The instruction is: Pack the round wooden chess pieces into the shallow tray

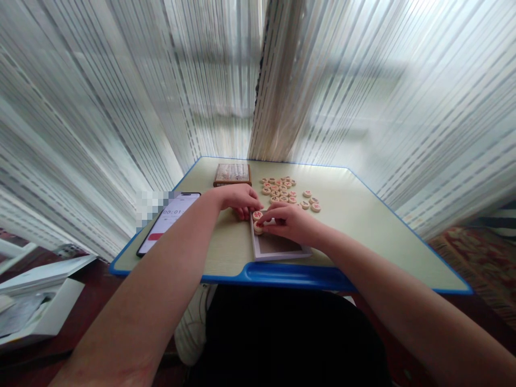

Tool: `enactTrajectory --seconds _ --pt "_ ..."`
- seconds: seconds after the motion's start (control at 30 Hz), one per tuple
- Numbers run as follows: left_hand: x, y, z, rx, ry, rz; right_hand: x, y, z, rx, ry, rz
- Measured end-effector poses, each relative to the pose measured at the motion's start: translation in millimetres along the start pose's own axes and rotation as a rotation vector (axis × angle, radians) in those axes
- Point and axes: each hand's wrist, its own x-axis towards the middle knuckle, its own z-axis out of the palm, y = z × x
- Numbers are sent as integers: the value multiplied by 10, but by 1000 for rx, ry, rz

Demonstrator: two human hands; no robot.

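My right hand (287, 221) reaches into a shallow open box (282, 254) with a pale rim and brown floor. Its thumb and fingers are closed on a round wooden Chinese chess piece (258, 228) at the box's left side. Just beyond it, another chess piece (257, 215) with a red character lies in the same box. My left hand (241, 200) is at the far left corner of the box, its fingers curled together; what they hold, if anything, is hidden. Past both hands lies a loose group of chess pieces (274, 194) with red and dark characters.
A brown patterned box lid (233, 174) lies at the table's far left. A phone (171, 220) with a running timer is beside my left forearm. The table (355, 231) has a blue edge and front groove. Curtains (226, 80) hang behind; an open white box (44, 306) sits lower left.
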Motion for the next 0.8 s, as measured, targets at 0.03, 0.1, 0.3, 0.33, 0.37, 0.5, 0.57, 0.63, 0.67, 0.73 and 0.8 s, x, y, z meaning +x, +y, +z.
enactTrajectory --seconds 0.03,0.1,0.3,0.33,0.37,0.5,0.57,0.63,0.67,0.73,0.8 --pt "4 -3 0 2 0 1 -2 -2 3 6 5 2" --pt "5 -2 0 5 -1 4 -8 -10 1 12 17 11" --pt "-69 53 4 -14 -5 23 -4 102 -136 104 219 70" --pt "-78 61 7 -23 1 27 2 158 -176 98 312 125" --pt "-82 66 11 -30 13 30 8 223 -219 64 398 195" --pt "-40 55 37 -62 82 40 -19 536 -420 -187 502 435" --pt "-10 39 50 -97 98 68 -73 697 -530 -278 533 506" --pt "6 24 58 -115 114 88 -142 841 -628 -354 544 565" --pt "8 18 61 -122 116 95 -175 902 -665 -375 533 613" --pt "0 10 63 -134 108 100 -222 997 -698 -380 466 718" --pt "-14 8 63 -142 99 101 -233 1052 -678 -368 397 763"
